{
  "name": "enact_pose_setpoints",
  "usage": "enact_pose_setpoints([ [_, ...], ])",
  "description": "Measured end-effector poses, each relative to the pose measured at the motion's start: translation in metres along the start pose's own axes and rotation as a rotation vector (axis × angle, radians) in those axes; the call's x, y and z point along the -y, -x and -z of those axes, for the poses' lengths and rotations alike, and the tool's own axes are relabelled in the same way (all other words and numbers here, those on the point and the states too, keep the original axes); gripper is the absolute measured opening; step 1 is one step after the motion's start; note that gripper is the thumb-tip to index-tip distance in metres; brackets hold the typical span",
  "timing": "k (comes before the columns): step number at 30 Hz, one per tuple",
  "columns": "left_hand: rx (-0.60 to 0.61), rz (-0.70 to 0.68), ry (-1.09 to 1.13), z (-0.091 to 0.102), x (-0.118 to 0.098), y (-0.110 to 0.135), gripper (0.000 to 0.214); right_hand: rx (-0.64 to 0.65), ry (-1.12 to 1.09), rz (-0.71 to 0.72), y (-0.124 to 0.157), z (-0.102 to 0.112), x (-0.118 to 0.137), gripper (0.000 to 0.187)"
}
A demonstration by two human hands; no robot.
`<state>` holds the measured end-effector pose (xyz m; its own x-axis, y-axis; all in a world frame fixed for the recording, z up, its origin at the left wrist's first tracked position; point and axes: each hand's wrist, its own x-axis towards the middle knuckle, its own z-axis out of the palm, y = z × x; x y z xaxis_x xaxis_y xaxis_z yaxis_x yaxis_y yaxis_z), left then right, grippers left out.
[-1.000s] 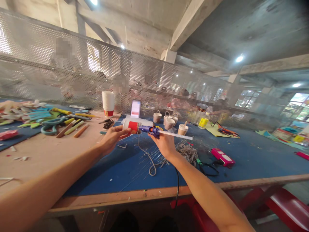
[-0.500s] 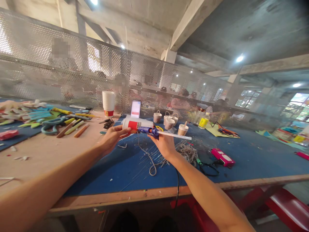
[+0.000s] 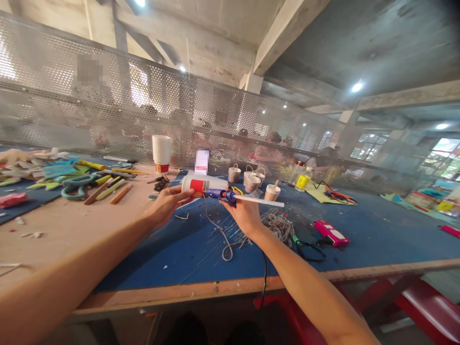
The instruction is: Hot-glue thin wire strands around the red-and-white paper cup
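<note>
My left hand point(image 3: 172, 200) is closed on a red and white paper cup point(image 3: 196, 186), held on its side above the table. In my right hand point(image 3: 244, 213) is a blue glue gun point(image 3: 217, 193), with a long clear glue stick point(image 3: 264, 200) sticking out of its back toward the right. The gun's nozzle is at the cup's side; I cannot tell whether it touches. A grey cord point(image 3: 215, 223) hangs below the cup and curls onto the blue tabletop. Behind the cup lies a whitish sheet or film, partly hidden.
A stack of paper cups point(image 3: 161, 151) stands at the back left, near scissors point(image 3: 77, 187). Small cups with handles point(image 3: 252, 181) and a phone point(image 3: 201, 162) are behind my hands. To the right are tangled cord point(image 3: 282, 227) and a pink box point(image 3: 331, 234). Perforated metal screening point(image 3: 215, 110) closes the back.
Both hands stay nearly in place; the cup and glue gun have shifted only very slightly.
</note>
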<state>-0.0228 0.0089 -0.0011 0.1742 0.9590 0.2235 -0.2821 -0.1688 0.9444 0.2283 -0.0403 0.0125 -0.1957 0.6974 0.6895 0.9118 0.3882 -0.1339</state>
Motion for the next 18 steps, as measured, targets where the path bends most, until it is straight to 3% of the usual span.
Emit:
enact_pose_setpoints([
  [18,-0.013,0.018,0.018,0.0021,0.0010,-0.0025,0.028,0.039,0.030,-0.003,0.0012,0.0028,0.0046,0.032],
])
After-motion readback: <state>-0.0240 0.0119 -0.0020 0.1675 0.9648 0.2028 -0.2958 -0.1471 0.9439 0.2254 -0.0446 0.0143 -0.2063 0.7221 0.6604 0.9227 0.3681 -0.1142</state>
